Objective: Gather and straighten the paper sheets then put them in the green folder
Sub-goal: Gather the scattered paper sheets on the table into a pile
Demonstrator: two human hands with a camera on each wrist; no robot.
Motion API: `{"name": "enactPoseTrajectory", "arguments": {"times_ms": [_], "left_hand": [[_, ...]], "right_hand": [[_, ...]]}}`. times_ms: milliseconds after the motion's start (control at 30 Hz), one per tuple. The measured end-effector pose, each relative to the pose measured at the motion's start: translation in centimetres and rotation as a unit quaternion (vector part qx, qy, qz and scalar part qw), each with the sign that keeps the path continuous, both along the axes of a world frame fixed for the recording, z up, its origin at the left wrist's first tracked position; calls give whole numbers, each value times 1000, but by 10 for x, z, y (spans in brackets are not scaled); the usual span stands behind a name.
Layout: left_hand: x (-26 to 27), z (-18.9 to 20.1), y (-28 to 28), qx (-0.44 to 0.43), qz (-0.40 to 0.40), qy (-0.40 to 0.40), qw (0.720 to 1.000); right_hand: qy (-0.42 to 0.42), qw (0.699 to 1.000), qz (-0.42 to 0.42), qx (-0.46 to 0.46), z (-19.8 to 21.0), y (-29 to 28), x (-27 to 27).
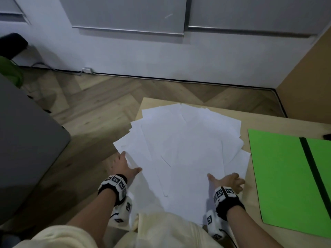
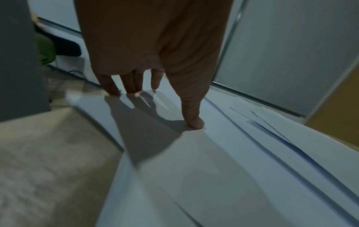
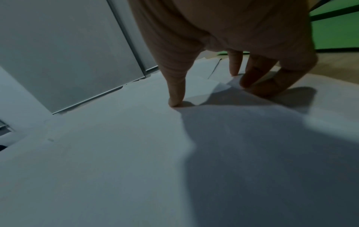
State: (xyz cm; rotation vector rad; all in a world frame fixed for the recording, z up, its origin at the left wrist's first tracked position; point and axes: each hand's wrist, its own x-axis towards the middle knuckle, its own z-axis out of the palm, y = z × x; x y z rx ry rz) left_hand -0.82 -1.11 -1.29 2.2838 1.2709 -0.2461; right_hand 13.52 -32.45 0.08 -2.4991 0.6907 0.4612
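Several white paper sheets (image 1: 182, 151) lie fanned out in a loose, uneven pile on the wooden table (image 1: 247, 120), some overhanging its left edge. My left hand (image 1: 123, 167) rests at the pile's left edge with straight fingers (image 2: 134, 83) and thumb touching the top sheets (image 2: 194, 169). At the pile's lower right my right hand (image 1: 227, 179) touches the sheets (image 3: 116, 153) with spread fingertips (image 3: 235, 64) and thumb. The green folder (image 1: 286, 176) lies shut to the right of the pile, with a dark elastic band across it. Neither hand holds anything.
A grey piece of furniture (image 1: 26, 140) stands on the left over the wood floor (image 1: 93, 104). White wall panels (image 1: 161, 51) run behind, and a wooden side panel (image 1: 308, 72) rises at the right. My cream sleeve (image 1: 161, 231) is at the bottom.
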Motion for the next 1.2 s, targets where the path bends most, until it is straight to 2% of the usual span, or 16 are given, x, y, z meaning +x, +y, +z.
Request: {"name": "enactPoseTrajectory", "arguments": {"times_ms": [133, 233, 300, 400, 533, 667, 733, 833, 933, 967, 1033, 1100, 1200], "left_hand": [[4, 5, 5, -6, -17, -38, 999], [18, 10, 1, -9, -43, -122, 992], [27, 13, -6, -41, -1, -184, 982], [36, 22, -8, -72, 110, -218, 967], [40, 33, 3, -92, 137, -185, 969], [39, 47, 18, -53, 145, -184, 971], [38, 49, 25, -42, 120, -163, 978], [40, 48, 25, -127, 115, -157, 973], [41, 52, 22, -220, 30, -78, 972], [40, 54, 23, -234, 4, -52, 971], [36, 54, 28, -233, -13, -55, 971], [30, 52, 31, -204, 55, -124, 970], [16, 42, 32, -153, 220, -219, 938]], "right_hand": [[-30, 997, -25, 67, -4, 10, 9], [-26, 991, -31, 129, -6, 16, 18], [-24, 985, -37, 165, -7, 19, 24], [-25, 981, -19, 190, -13, 18, 30], [-9, 977, 52, 209, -13, 13, 37], [56, 978, 151, 134, -1, 2, 51], [45, 975, 187, 110, 6, 0, 55], [-9, 979, 185, 90, 7, 7, 54], [-28, 981, 138, 136, -1, 23, 44], [-23, 980, 128, 149, -4, 29, 42], [-8, 980, 101, 169, -5, 37, 39], [4, 979, 71, 192, -4, 43, 39], [6, 971, 83, 223, -10, 47, 40]]}}
